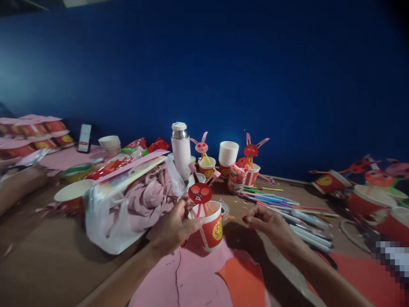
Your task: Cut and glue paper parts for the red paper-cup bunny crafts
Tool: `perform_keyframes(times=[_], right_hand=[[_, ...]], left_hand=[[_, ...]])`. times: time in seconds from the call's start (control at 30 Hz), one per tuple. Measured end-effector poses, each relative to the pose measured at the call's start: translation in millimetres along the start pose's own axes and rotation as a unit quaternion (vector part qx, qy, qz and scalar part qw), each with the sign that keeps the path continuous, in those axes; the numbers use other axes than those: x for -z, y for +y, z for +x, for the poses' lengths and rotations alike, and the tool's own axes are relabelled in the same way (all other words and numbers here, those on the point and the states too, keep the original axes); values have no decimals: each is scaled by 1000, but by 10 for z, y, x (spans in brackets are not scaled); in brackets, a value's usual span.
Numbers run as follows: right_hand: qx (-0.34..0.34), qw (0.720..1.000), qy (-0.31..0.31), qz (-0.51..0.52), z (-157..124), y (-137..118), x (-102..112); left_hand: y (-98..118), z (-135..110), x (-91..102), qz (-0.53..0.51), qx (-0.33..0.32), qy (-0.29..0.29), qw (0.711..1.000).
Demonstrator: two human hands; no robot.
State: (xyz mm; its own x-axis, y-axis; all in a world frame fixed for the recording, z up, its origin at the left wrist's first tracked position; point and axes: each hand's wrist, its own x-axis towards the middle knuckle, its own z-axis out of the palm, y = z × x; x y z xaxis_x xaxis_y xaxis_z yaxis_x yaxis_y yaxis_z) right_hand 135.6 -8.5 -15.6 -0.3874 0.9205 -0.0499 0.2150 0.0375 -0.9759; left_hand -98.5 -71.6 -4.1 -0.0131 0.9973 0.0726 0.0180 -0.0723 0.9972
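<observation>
My left hand (179, 224) is closed around the side of a red and white paper cup (212, 228) with a gold print. A red paper rabbit face (200, 193) with pink ears stands above the cup's rim on thin stems, and an orange stick (228, 217) pokes out at the right. To the right of the cup, my right hand (266, 221) is pinched, with a small red spot at its fingertips too small to make out. Pink paper (194, 277) and an orange paper piece (244, 277) lie below the cup.
Left stands a plastic bag (115, 226) of pink cloth; behind are a flask (181, 153) and stacked white cups (228, 151). Marker pens (311, 236) and coloured sticks (271, 198) lie right. More decorated cups (367, 200) sit far right. Another person's hand (24, 183) shows far left.
</observation>
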Motion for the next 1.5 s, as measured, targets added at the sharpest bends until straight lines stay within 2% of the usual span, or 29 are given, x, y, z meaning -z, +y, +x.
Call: perform_keyframes(times=[0.13,0.33,0.57,0.7,0.8,0.9,1.1,1.3,1.5], right_hand=[[-41,984,15,172,-194,-149,-145],[-56,971,41,228,-225,-135,-213],[-49,971,27,234,-225,-84,-258],[-43,972,52,227,-214,-66,-247],[-15,977,81,198,-189,-72,-174],[14,980,85,178,-170,-93,-95],[-5,979,76,190,-175,-112,-53],[45,982,84,162,-167,-110,-63],[40,986,97,127,-165,-102,-49]], left_hand=[[31,-38,-118,-55,-3,-1,998],[43,-76,-200,-64,16,11,998],[38,-86,-207,-68,23,25,997],[36,-82,-200,-59,28,20,998],[60,-89,-205,-52,19,11,998],[69,-84,-194,-63,4,5,998],[22,-50,-118,-62,-1,-36,997],[89,-84,-180,-60,-3,2,998],[85,-75,-185,-39,18,13,999]])
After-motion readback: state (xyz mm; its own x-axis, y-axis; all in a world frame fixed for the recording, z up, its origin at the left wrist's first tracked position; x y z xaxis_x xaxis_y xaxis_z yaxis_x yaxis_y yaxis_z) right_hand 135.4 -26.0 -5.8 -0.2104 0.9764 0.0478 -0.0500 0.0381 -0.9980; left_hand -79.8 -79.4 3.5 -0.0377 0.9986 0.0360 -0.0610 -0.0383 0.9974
